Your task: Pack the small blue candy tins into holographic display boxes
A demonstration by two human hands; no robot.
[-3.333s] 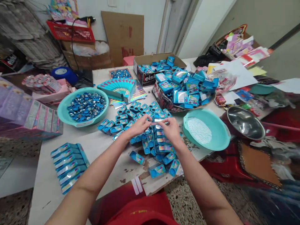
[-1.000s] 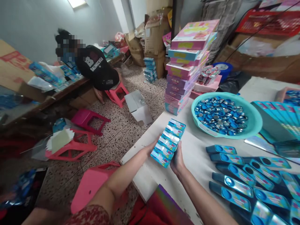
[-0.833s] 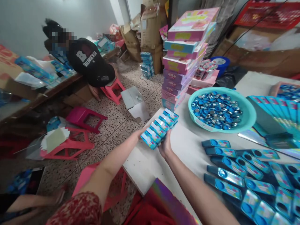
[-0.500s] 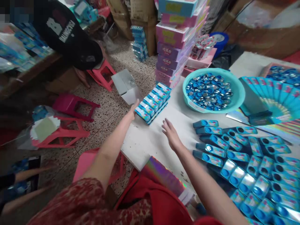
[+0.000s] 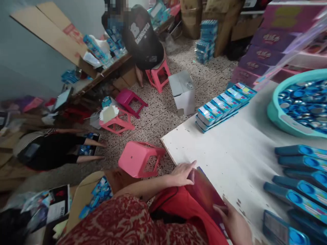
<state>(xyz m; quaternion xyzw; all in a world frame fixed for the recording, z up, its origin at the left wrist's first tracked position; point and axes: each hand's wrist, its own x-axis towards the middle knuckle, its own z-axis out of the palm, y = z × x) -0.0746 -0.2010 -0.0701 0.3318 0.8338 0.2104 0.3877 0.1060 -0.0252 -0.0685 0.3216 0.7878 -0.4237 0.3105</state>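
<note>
A purple-red, shiny flat cardboard piece (image 5: pixel 204 192) lies along the table's front edge, close against the red apron. My left hand (image 5: pixel 182 174) grips its far left end, with thumb and fingers about the edge. At its near right end, my right hand (image 5: pixel 236 221) has the thumb over the top face and the fingers partly hidden. Further up the white table (image 5: pixel 230 143), a row of small blue boxes (image 5: pixel 224 103) stands on blue pieces at the left edge, apart from both hands.
A turquoise basin (image 5: pixel 274 110) of blue and silver caps stands at the right. Several slim blue cases (image 5: pixel 301 163) are lined up before it. Left of the table are a pink stool (image 5: pixel 135 160) and a white carton (image 5: pixel 184 92). One person sits and another bends down.
My left hand has left the row of blue boxes and come back to the cardboard piece. My right hand has dropped to its other end. The view has swung left.
</note>
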